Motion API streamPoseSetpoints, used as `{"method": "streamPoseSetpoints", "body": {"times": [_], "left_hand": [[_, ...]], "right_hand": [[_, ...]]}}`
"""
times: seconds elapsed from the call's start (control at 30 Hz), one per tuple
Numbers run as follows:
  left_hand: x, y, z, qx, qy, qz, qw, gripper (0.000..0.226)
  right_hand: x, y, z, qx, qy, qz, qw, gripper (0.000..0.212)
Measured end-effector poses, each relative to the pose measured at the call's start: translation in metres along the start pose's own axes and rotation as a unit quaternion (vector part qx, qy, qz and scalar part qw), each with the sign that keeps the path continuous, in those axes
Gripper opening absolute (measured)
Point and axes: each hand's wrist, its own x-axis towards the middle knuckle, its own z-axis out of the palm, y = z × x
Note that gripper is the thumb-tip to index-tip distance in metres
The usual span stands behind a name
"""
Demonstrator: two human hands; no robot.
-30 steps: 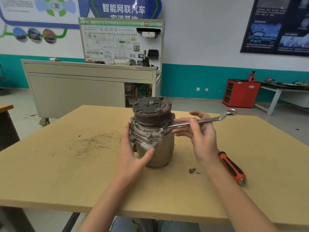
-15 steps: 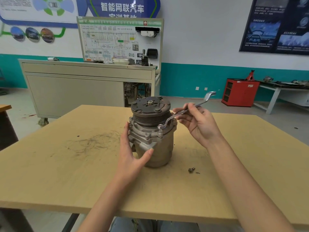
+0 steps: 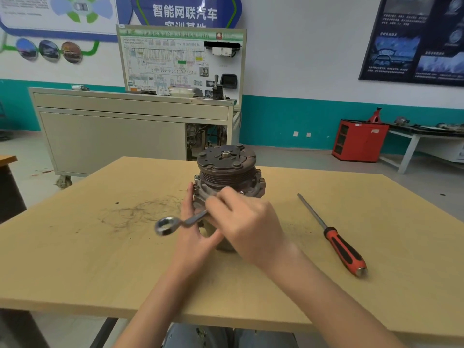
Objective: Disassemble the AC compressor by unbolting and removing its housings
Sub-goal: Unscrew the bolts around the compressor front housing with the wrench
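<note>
The grey cast-metal AC compressor with the dark ribbed pulley on top [image 3: 227, 172] is standing upright at the middle of the pale wooden table [image 3: 100, 259]. The left hand [image 3: 193, 237] is bracing its left flank, with straight fingers pressing the casing and the thumb spread across the front. The right hand [image 3: 248, 224] is gripping the shank of a silver double-ended ring spanner [image 3: 175, 222], whose free ring is pointing left and is blurred. Its working end is hidden under the hand, so I cannot tell whether it is seated on a bolt.

Judging by this, the unbolting of the front housing is under way, and several flange bolts [image 3: 262, 181] are in place on the right of the rim. The next move is probably calling for a square seat on a bolt head and a firm brace.

The spanner's free end is passing over the left hand. A red-and-black-handled screwdriver [image 3: 336, 241] is lying well apart on the right, and the table edges are well away on every side.
</note>
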Motion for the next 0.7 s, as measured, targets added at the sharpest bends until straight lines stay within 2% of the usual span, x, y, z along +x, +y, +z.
{"method": "streamPoseSetpoints", "body": {"times": [0.13, 0.2, 0.27, 0.3, 0.37, 0.4, 0.43, 0.47, 0.53, 0.57, 0.63, 0.7], "left_hand": [[-0.005, 0.000, 0.003, -0.022, 0.006, -0.011, 1.000, 0.088], [-0.006, -0.001, 0.002, -0.019, -0.010, 0.008, 1.000, 0.092], [-0.006, -0.011, -0.004, 0.037, -0.066, 0.032, 0.997, 0.086], [-0.003, -0.010, -0.004, 0.070, -0.049, 0.017, 0.996, 0.083], [-0.002, 0.000, -0.008, 0.026, -0.032, -0.023, 0.999, 0.099], [-0.003, 0.001, -0.006, 0.002, -0.021, -0.028, 0.999, 0.106], [-0.004, 0.002, -0.005, 0.001, -0.001, -0.032, 0.999, 0.108], [-0.005, 0.004, -0.006, 0.004, -0.006, -0.036, 0.999, 0.109], [-0.005, 0.003, -0.005, -0.008, 0.001, -0.028, 1.000, 0.108], [-0.006, 0.003, -0.005, -0.010, 0.004, -0.027, 1.000, 0.107], [-0.005, 0.002, -0.005, -0.013, 0.003, -0.018, 1.000, 0.104], [-0.005, 0.003, -0.005, -0.009, 0.006, -0.015, 1.000, 0.101]], "right_hand": [[-0.003, -0.013, 0.009, -0.068, 0.004, -0.028, 0.997, 0.012], [-0.005, -0.011, 0.011, -0.059, 0.017, -0.020, 0.998, 0.014], [-0.011, -0.005, 0.009, -0.014, 0.032, -0.011, 0.999, 0.014], [-0.016, 0.000, 0.007, 0.025, 0.040, -0.001, 0.999, 0.012], [-0.029, 0.012, 0.003, 0.122, 0.063, 0.046, 0.989, 0.016], [-0.036, 0.019, 0.000, 0.191, 0.072, 0.097, 0.974, 0.020], [-0.042, 0.025, -0.003, 0.277, 0.080, 0.175, 0.942, 0.022], [-0.046, 0.033, -0.005, 0.372, 0.085, 0.266, 0.885, 0.021], [-0.049, 0.051, -0.002, 0.522, 0.077, 0.415, 0.741, 0.018], [-0.048, 0.063, 0.002, 0.566, 0.062, 0.463, 0.680, 0.019], [-0.042, 0.087, 0.012, 0.630, 0.004, 0.504, 0.591, 0.024], [-0.035, 0.104, 0.020, 0.664, -0.057, 0.516, 0.538, 0.026]]}}
